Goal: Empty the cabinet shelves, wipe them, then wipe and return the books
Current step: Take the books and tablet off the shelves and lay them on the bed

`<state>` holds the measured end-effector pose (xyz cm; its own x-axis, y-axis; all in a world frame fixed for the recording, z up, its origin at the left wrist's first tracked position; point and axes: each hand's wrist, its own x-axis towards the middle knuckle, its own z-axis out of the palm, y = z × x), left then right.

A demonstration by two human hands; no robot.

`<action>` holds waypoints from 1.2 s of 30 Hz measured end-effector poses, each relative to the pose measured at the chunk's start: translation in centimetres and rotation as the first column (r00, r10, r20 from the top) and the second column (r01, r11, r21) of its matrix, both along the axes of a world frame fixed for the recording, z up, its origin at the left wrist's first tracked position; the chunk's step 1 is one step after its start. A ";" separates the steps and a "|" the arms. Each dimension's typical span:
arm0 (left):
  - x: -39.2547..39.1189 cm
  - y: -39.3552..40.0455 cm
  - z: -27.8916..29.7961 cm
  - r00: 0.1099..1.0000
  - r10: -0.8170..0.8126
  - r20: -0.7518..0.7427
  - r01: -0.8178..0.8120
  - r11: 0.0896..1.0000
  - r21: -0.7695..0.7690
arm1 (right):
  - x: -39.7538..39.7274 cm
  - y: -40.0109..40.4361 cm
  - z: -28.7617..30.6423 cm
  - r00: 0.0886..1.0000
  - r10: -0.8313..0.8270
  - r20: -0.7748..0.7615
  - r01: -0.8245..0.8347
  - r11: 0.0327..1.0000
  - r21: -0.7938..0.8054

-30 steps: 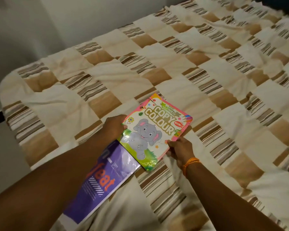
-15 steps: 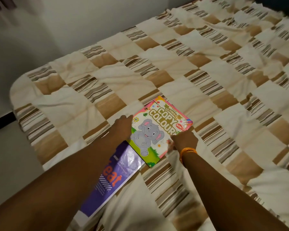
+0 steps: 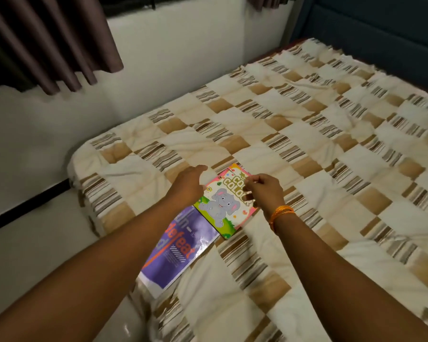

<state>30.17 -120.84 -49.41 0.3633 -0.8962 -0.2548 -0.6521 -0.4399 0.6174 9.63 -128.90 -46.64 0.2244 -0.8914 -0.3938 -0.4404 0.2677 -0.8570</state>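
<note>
A pink colouring book [image 3: 223, 206] with a grey elephant on its cover lies flat on the bed. A purple book [image 3: 178, 248] with orange lettering lies beside it, nearer the bed's left edge, partly under it. My left hand [image 3: 187, 185] hovers just left of the colouring book with relaxed fingers and holds nothing. My right hand [image 3: 263, 191] hangs over the book's right part, fingers loosely curled, with nothing in them. An orange thread band sits on that wrist.
The bed [image 3: 331, 169] carries a cream and brown checked cover. A white wall [image 3: 178, 62] and dark curtains [image 3: 47, 43] stand behind it at the left. A dark blue headboard [image 3: 371, 28] rises at the far right. Pale floor [image 3: 30, 243] lies left of the bed.
Both hands have let go of the colouring book, which now lies on the bed, and have lifted off it. The view has tilted up, showing the wall and curtains.
</note>
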 end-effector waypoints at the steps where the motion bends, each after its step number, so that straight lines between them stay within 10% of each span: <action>1: -0.3 0.9 1.8 1.000 0.018 -0.010 -0.018 1.000 -0.022 | -0.2 0.7 1.6 1.000 0.008 0.014 -0.008 1.000 -0.009; 24: -8.6 25.7 28.9 0.936 0.342 0.085 -0.280 0.869 -0.409 | -3.3 19.1 25.4 0.936 0.347 0.057 -0.269 0.812 -0.519; 36: -12.4 45.0 37.5 0.734 0.649 0.201 -0.486 0.709 -0.511 | 1.3 31.6 35.2 0.709 0.703 0.061 -0.473 0.537 -0.698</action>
<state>17.82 -75.88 -11.86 0.8233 -0.4701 0.3182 -0.5574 -0.5631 0.6101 10.88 -97.32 -11.44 0.7867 -0.5051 0.3549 0.0094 -0.5651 -0.8250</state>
